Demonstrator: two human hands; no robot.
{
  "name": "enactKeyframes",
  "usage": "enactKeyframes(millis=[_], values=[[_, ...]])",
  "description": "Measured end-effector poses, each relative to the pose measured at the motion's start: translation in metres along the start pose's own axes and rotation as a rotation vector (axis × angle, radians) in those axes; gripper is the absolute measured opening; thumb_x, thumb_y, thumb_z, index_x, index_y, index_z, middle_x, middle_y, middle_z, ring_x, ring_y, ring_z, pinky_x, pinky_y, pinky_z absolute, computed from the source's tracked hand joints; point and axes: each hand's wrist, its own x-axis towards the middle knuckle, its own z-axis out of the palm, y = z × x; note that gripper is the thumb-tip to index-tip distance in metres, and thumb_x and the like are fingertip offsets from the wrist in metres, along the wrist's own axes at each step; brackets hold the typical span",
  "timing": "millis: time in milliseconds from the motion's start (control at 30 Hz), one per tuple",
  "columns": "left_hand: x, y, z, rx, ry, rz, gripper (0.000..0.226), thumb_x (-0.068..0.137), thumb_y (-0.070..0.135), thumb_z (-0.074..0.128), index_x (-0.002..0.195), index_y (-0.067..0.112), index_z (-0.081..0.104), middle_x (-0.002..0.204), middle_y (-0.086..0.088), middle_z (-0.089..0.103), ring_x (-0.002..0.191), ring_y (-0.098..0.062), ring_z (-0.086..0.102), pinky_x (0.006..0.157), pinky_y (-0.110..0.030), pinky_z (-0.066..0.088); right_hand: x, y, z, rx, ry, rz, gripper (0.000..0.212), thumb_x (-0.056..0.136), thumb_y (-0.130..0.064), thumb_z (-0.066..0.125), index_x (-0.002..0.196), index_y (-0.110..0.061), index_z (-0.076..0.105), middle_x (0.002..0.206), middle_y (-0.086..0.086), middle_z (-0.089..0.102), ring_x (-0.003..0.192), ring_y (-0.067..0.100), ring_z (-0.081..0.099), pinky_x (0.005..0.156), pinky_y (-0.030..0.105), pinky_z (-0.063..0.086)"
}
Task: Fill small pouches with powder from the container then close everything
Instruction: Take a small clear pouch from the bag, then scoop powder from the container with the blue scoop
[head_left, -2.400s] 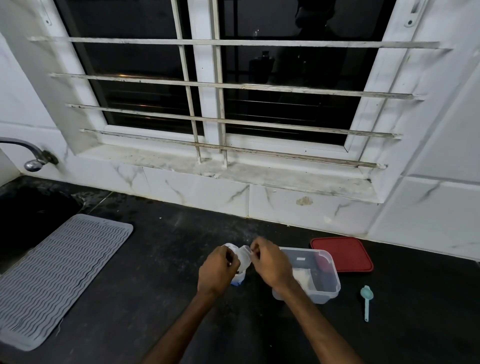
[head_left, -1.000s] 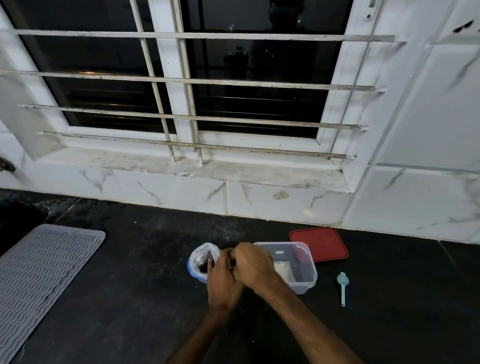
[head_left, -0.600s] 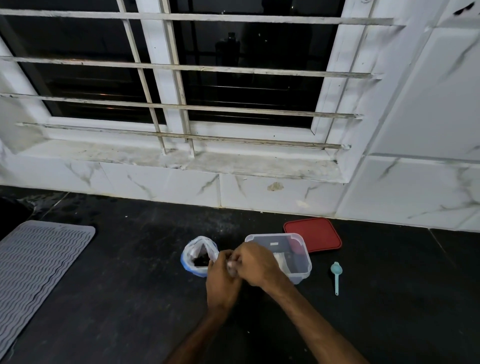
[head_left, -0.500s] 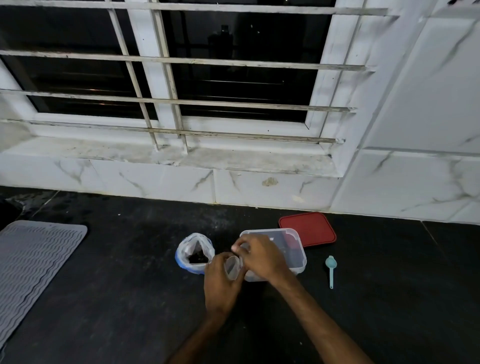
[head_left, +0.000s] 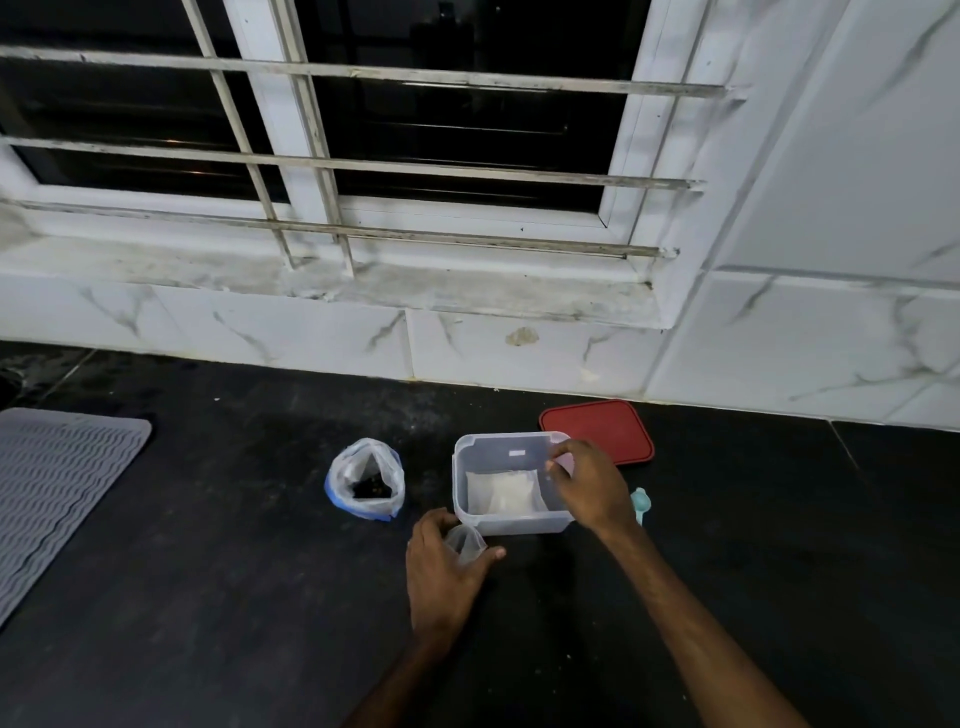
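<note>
A clear plastic container stands lidless on the black counter, with white powder lying in it. My left hand holds a small clear pouch just in front of the container's near left corner. My right hand hovers over the container's right side with its fingers curled at the rim; whether it grips anything is unclear. A teal spoon lies to the right, partly hidden behind that hand. The red lid lies flat behind the container.
A plastic bag with a blue edge, holding something dark, stands left of the container. A grey ribbed mat covers the counter's far left. A white tiled wall and a barred window sill run along the back.
My right hand has let go of the pouch and moved right, over the container. My left hand has come down towards me with the pouch. The view has tilted down and right.
</note>
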Motion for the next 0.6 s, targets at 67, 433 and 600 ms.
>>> enactKeyframes(millis=[67,433,600], values=[[-0.002,0.002,0.0,-0.012,-0.004,-0.025,0.083,0.05,0.059,0.083,0.118,0.037,0.042,0.114,0.018,0.046,0.109,-0.006,0.05,0.098,-0.037,0.05,0.003,0.007,-0.001,0.007,0.046,-0.013,0.02,0.092,-0.026,0.062,0.111,-0.018,0.065,0.113,-0.001,0.063,0.105,0.018,0.058,0.082,0.03,0.047],[-0.003,0.007,-0.02,0.06,0.046,0.219,0.075,0.079,0.065,0.055,0.14,0.024,0.037,0.146,0.002,0.041,0.132,-0.014,0.04,0.108,-0.045,0.041,0.011,0.088,-0.022,-0.117,0.18,0.353,0.031,0.092,-0.031,0.062,0.109,-0.005,0.059,0.113,0.016,0.06,0.108,0.035,0.055,0.085,0.042,0.048],[0.015,0.017,-0.028,0.213,0.055,0.321,0.068,0.085,0.067,0.049,0.137,0.023,0.042,0.15,0.003,0.037,0.139,-0.014,0.034,0.113,-0.048,0.036,-0.004,0.124,-0.007,-0.301,-0.049,0.482,0.056,0.085,-0.046,0.067,0.118,-0.005,0.048,0.124,0.017,0.056,0.116,0.036,0.054,0.09,0.041,0.047]])
